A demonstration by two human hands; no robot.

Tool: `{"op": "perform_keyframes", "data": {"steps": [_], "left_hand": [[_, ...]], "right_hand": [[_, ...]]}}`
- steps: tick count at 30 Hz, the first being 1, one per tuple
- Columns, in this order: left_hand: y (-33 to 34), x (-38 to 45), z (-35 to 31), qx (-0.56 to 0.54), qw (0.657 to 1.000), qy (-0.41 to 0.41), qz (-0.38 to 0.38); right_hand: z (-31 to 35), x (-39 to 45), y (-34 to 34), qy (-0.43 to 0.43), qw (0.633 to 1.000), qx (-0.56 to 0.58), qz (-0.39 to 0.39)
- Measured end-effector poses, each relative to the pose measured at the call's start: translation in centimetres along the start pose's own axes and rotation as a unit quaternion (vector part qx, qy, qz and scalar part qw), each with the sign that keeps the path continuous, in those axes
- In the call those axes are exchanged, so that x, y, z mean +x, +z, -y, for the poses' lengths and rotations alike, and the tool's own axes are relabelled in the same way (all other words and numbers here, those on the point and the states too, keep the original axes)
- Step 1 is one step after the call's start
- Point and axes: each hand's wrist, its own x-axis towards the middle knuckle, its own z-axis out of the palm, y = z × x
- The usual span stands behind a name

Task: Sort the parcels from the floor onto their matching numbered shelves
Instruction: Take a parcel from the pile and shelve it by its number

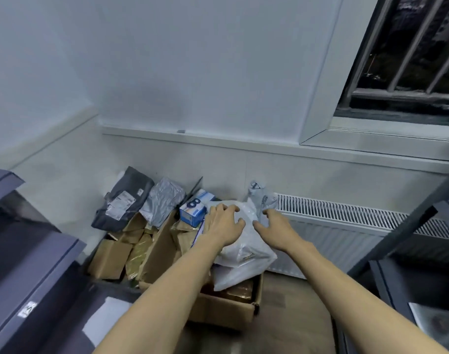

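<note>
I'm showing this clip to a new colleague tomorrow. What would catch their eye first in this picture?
Probably the two bare arms reaching in from below, with the left hand resting on a white plastic bag and the right hand spread just beside it. Next, the heap of parcels against the wall: a dark grey mailer, a silver one and a blue box marked 8. A barred window sits top right.
</note>
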Motion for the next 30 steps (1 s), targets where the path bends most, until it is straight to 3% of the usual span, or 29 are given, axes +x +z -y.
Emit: {"op": "perform_keyframes", "data": {"steps": [9, 13, 21, 30], "left_hand": [[5.0, 8.2, 2.5, 0.001, 0.991, -0.102, 0.086], [8.1, 12.1, 4.0, -0.038, 0.987, -0.146, 0.063], [14.5, 16.9, 6.3, -0.076, 0.977, -0.176, 0.093], [17.2, 19.4, 7.0, -0.134, 0.973, -0.183, 0.038]], "right_hand": [[-4.8, 11.2, 4.7, 0.034, 0.995, 0.013, 0.093], [-7.0, 14.7, 7.3, 0.052, 0.993, 0.035, 0.104], [-11.9, 20.0, 11.7, 0.082, 0.987, 0.009, 0.139], [-12.6, 21.9, 15.4, 0.082, 0.984, -0.005, 0.158]]}}
